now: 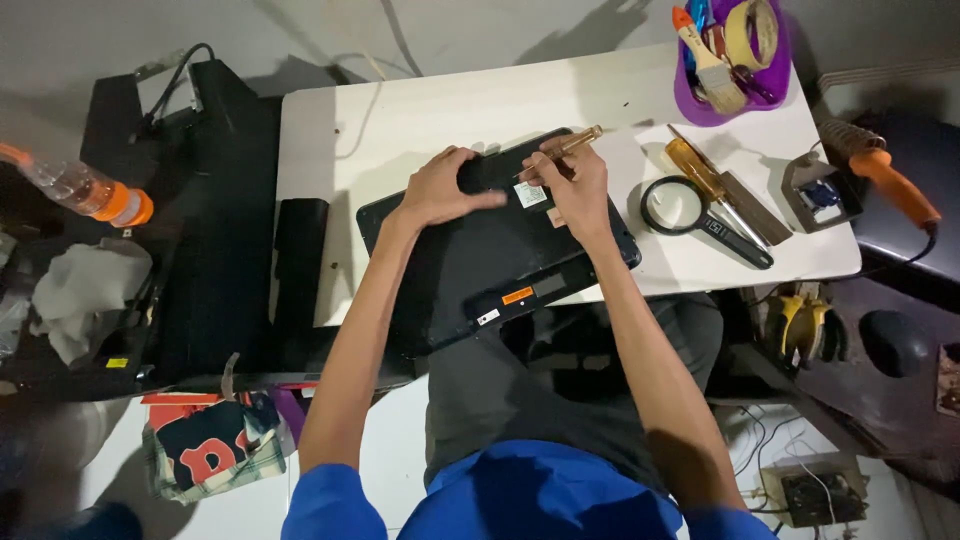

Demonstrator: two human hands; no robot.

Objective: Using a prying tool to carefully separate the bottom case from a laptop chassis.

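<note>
A black laptop (480,260) lies upside down on the white table (400,120), its near edge hanging over the table's front. My left hand (445,187) rests flat on the laptop's base, fingers spread. My right hand (570,185) grips a screwdriver with a brownish handle (572,145), its tip pointing down at the base near a white sticker (530,195).
A magnifying glass (690,212), an amber-handled screwdriver (700,175) and a flat tool lie right of the laptop. A purple tub (730,110) holds a brush and tape at back right. A soldering iron (880,170) sits at the far right. A black printer (200,220) stands left.
</note>
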